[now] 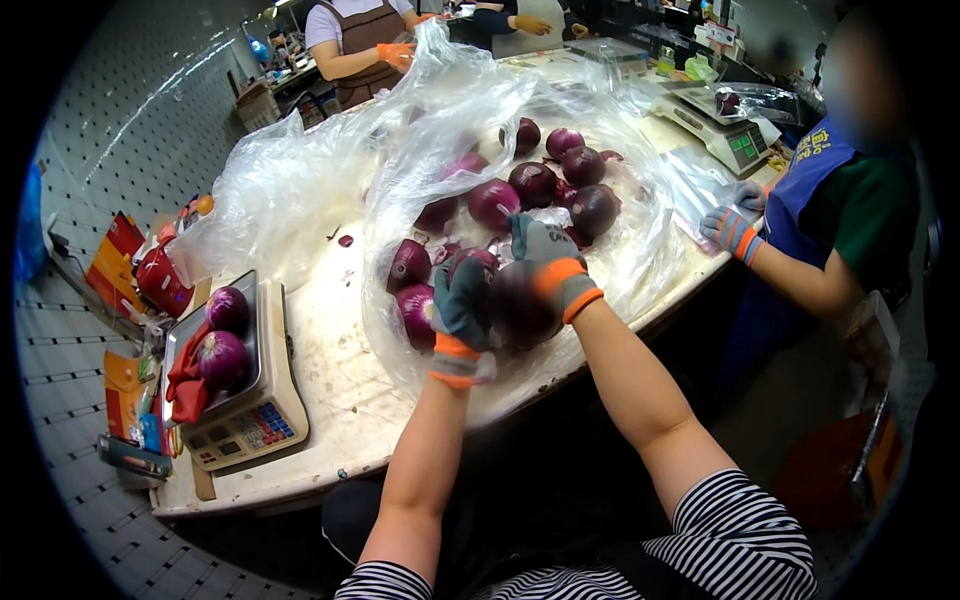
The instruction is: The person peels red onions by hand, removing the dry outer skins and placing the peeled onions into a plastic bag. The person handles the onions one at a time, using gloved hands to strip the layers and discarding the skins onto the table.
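Over the near side of the pile, my left hand (460, 312), in a grey glove with an orange cuff, is curled against a large dark red onion (522, 312). My gloved right hand (552, 250) is just above and beside that onion, its fingers bent toward the pile. The onion is blurred and overlaps the right cuff; what the right fingers hold, if anything, is hidden. Several more red onions (494, 204) lie on a clear plastic sheet or bag (640, 245) beyond my hands. One whole purple onion (416, 312) lies left of my left hand.
A scale (245, 425) at left bears two red onions (224, 360) and a red cloth-like item (188, 385). Another scale (735, 140) stands at far right. A co-worker's gloved hands (732, 228) rest by the right table edge; another person (355, 55) works across the table (330, 400).
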A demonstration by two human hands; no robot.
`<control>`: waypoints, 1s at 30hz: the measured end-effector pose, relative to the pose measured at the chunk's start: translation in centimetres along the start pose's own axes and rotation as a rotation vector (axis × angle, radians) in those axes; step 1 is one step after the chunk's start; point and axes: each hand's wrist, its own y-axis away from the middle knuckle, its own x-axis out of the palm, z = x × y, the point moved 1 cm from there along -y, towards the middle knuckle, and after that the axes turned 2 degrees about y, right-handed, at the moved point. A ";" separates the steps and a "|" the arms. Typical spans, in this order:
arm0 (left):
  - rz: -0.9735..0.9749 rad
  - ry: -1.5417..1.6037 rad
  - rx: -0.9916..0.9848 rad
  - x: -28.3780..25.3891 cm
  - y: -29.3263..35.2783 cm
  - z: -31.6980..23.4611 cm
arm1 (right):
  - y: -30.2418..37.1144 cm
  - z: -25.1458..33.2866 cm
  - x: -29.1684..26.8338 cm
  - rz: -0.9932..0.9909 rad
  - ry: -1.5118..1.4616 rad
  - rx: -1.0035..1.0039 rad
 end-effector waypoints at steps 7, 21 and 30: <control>0.188 0.503 -0.291 -0.2 -0.1 -2.2 | 0.2 -2.0 -0.5 -0.031 -0.197 0.038; 0.118 0.519 -0.333 0.5 -0.2 -2.9 | 2.8 0.7 -2.5 -0.012 -0.178 -0.263; 0.262 0.532 -0.320 1.1 0.2 -3.0 | 3.0 0.9 -0.1 0.015 -0.056 -0.470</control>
